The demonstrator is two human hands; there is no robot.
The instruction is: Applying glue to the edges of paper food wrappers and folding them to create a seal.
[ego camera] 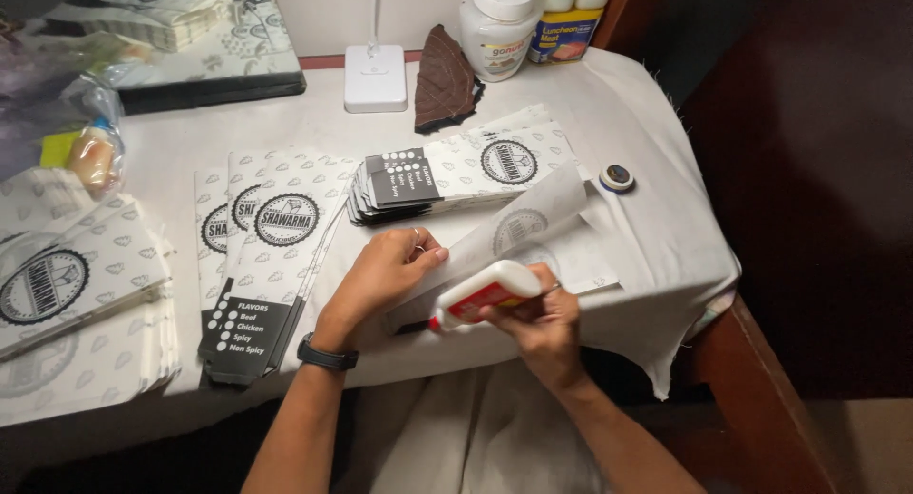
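My right hand [540, 325] grips a white glue bottle [487, 290] with a red label, tilted so its tip points down-left at the near edge of a paper sheet. My left hand [385, 271] presses flat on that printed paper sheet [533, 223], whose far flap lifts up off the table. A dark watch sits on my left wrist. A stack of folded printed paper bags [447, 175] lies just behind the sheet. Two flat paper bags [271, 256] with black ends lie to the left of my left hand.
More printed paper piles [67, 285] lie at the left. A small round cap [617, 178] rests right of the sheet. At the back stand a white lamp base [376, 78], a brown cloth [445, 78], a white jar [499, 28] and a tin. The table's cloth [666, 256] drops off at right.
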